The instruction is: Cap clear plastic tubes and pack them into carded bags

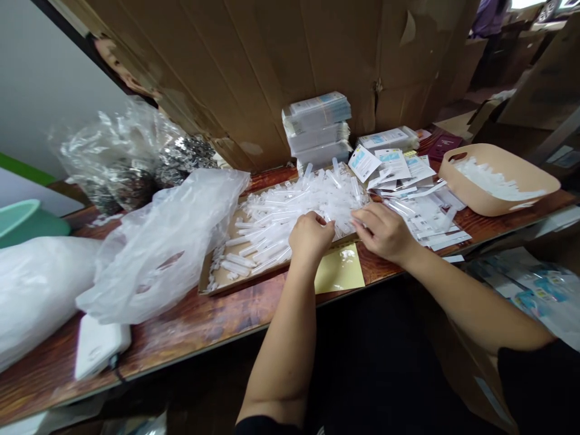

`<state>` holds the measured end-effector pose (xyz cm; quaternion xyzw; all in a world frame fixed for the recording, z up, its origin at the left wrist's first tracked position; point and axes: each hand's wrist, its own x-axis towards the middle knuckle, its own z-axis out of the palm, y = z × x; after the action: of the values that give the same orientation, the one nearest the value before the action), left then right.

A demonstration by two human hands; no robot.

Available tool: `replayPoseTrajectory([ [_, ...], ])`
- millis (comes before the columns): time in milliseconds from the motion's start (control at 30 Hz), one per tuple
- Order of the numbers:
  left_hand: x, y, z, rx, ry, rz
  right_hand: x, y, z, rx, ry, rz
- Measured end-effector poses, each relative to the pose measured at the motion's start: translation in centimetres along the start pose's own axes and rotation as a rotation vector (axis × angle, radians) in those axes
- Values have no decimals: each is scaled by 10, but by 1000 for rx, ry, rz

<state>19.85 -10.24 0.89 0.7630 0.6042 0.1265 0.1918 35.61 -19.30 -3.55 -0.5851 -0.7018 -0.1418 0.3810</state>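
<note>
A shallow cardboard tray [217, 288] holds a heap of clear plastic tubes [267, 244] and small white pieces. Over its near edge is my left hand [312, 237], its fingers curled into a pinch. Just to the right, my right hand [385, 231] is also closed, thumb against fingers. Whatever either hand grips is too small or hidden to make out. Below them, a yellow sheet [342, 272] lies on the table's near edge. Several printed cards in clear packets [399, 172] are piled beyond my right hand.
Stacked card packs [317, 130] stand against a big cardboard sheet [254, 78]. On the right sits a beige basket [484, 196] of white pieces. A crumpled plastic bag [167, 254], a white power bank [102, 347], a green bowl [31, 220] and bags of metal parts [136, 175] lie left.
</note>
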Motion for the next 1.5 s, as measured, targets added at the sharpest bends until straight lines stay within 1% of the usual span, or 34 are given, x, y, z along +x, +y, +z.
replayPoseTrajectory([
  [100,0,-2,0,-18,-30,-17,5,-17,24,41,-86,93],
  [200,0,-4,2,-17,-32,-18,7,-22,40,49,-115,188],
  [333,0,-6,4,-11,-21,3,14,-18,48,77,-135,300],
  [467,1,-8,4,-22,-36,25,22,-16,51,128,-127,355],
  [567,2,-12,2,-62,-33,63,23,-17,48,183,-91,357],
  [633,3,-16,0,-120,-15,98,21,-19,43,219,-55,355],
  [733,6,-21,-5,-278,0,134,13,-19,31,259,14,362],
  [800,8,-24,-9,-391,-6,129,7,-17,22,271,60,373],
  [867,10,-28,-11,-450,3,123,0,-13,15,286,117,395],
  [967,9,-33,-13,-452,59,167,-12,-5,7,369,253,468],
  [1067,-4,-33,-11,-423,103,260,-25,2,-4,539,374,597],
  [1167,-27,-21,-1,-344,112,419,-44,7,-22,743,484,741],
  [1233,-46,-6,12,-278,75,576,-59,12,-38,855,592,828],
  [1267,-55,4,20,-250,39,670,-67,16,-47,889,651,865],
  [1333,-70,26,38,-182,-29,835,-85,24,-65,896,757,918],
  [1400,-81,49,58,-98,-84,958,-102,33,-83,857,836,944],
  [1433,-83,60,68,-53,-118,1006,-110,37,-92,832,865,950],
  [1500,-86,78,87,30,-149,1040,-123,42,-109,798,906,966],
])
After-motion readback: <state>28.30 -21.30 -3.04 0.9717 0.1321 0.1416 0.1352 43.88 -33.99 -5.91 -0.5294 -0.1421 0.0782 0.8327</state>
